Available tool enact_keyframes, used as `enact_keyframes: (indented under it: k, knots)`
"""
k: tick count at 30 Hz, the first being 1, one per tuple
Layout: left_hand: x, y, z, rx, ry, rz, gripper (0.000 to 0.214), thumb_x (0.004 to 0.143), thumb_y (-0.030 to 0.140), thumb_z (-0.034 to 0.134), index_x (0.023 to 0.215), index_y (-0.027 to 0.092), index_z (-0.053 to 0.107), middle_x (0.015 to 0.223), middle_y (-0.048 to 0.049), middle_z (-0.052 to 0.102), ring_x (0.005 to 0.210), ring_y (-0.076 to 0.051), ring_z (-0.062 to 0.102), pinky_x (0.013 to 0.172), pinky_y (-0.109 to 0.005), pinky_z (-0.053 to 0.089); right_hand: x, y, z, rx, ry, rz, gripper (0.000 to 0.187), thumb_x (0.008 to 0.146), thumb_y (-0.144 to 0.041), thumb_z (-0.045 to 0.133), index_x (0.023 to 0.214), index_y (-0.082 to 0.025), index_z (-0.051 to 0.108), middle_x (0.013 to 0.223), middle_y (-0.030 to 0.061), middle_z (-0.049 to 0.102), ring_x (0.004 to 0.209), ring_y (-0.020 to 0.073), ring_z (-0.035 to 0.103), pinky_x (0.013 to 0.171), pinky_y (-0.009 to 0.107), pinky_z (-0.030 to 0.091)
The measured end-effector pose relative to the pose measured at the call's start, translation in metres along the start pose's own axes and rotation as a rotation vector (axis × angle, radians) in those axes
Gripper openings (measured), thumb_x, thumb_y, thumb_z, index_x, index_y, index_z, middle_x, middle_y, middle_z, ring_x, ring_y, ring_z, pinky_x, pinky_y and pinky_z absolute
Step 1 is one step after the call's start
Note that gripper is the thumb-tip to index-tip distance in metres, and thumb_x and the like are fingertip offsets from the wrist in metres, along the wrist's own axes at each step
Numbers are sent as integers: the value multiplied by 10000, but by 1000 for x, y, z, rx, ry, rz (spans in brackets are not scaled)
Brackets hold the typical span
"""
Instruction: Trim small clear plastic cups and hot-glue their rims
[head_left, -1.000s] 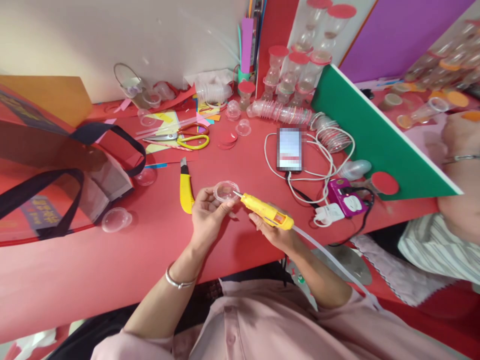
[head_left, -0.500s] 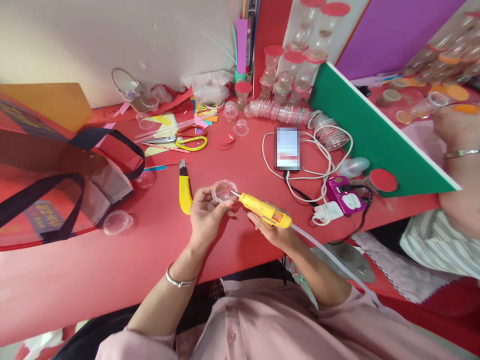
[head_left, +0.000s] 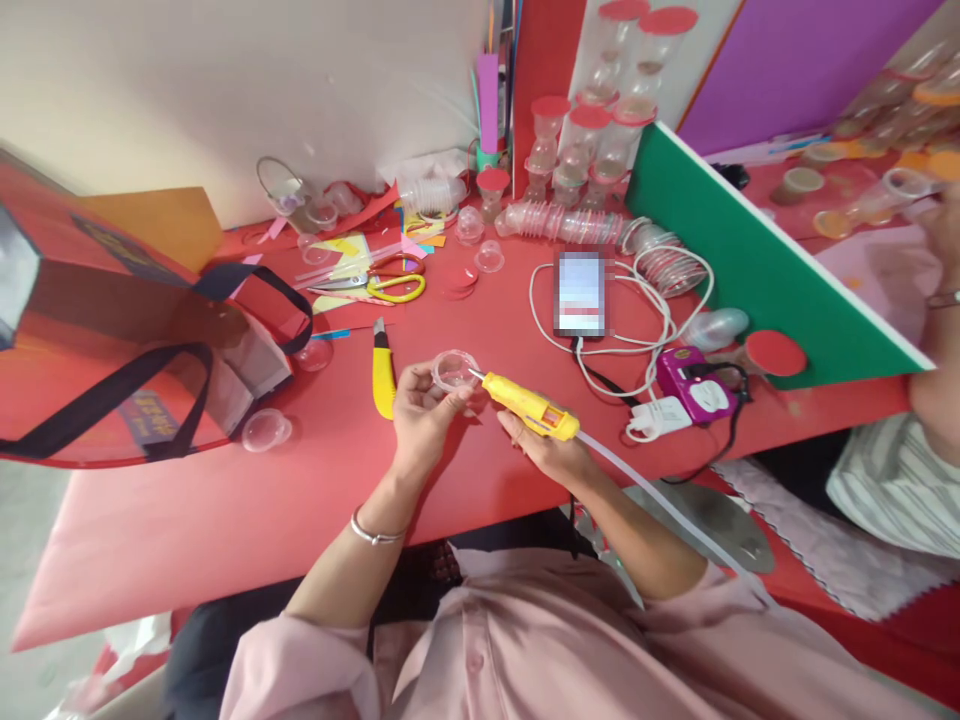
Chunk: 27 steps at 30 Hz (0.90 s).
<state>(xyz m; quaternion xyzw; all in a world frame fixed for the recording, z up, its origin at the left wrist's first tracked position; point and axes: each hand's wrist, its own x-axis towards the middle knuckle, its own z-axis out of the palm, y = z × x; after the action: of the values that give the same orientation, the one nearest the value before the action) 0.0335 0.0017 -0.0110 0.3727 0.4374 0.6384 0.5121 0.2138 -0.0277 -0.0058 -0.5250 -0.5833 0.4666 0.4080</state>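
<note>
My left hand is closed on a small clear plastic cup, its round rim turned up towards me. In my right hand lies a yellow glue gun, with a whitish glue stick trailing out of its back. The metal nozzle points left and meets the right side of the cup's rim; whether it touches I cannot tell. Left of my left hand, a yellow utility knife rests on the red table. The fingers under the glue gun are partly hidden.
Scissors lie among paper scraps. A phone with white cables sits ahead, near a purple power adapter. Stacked cups line the back. A green board stands right, a red bag left. Another person's arm is far right.
The view has shifted a little, so most things appear slightly further right. Both hands keep their hold, with the nozzle still at the cup's rim.
</note>
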Motion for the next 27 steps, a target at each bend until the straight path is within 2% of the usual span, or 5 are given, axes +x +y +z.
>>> enact_keyframes:
  k: [4, 10, 16, 21, 27]
  knots:
    - [1, 2, 2, -13, 30, -36, 453, 708, 245, 925, 1041, 191, 622, 1122, -87, 754, 775, -167, 757, 526, -232, 621, 2, -3, 2, 61, 22, 18, 355, 910, -569, 671, 849, -220, 691, 597, 4, 647, 568, 173, 653, 524, 277, 527]
    - [2, -3, 3, -30, 47, -114, 494, 700, 283, 928, 1060, 186, 604, 1065, -78, 760, 658, -130, 711, 404, -168, 502, 5, 3, 0, 19, 13, 20, 343, 919, -542, 666, 827, -212, 672, 596, -13, 626, 532, 141, 598, 502, 257, 492]
    - [2, -7, -1, -65, 40, -139, 502, 692, 271, 929, 1060, 185, 599, 1028, -75, 759, 634, -131, 691, 393, -188, 523, 5, 2, 0, -22, -6, 20, 288, 940, -486, 664, 839, -218, 679, 595, -22, 616, 543, 137, 590, 518, 259, 489]
    - [-1, -5, -3, -101, 35, -163, 498, 696, 271, 922, 1057, 213, 584, 1117, -67, 746, 696, -144, 723, 413, -197, 552, 4, 0, 1, -66, -29, 33, 291, 948, -496, 656, 851, -225, 698, 595, -11, 624, 558, 160, 612, 549, 287, 526]
    - [-1, -7, -6, -117, 51, -221, 549, 667, 300, 940, 1060, 208, 568, 889, -32, 748, 612, -159, 711, 409, -211, 551, 2, 15, -5, -244, -78, -35, 342, 997, -532, 570, 839, -252, 686, 647, 1, 671, 575, 169, 651, 559, 301, 561]
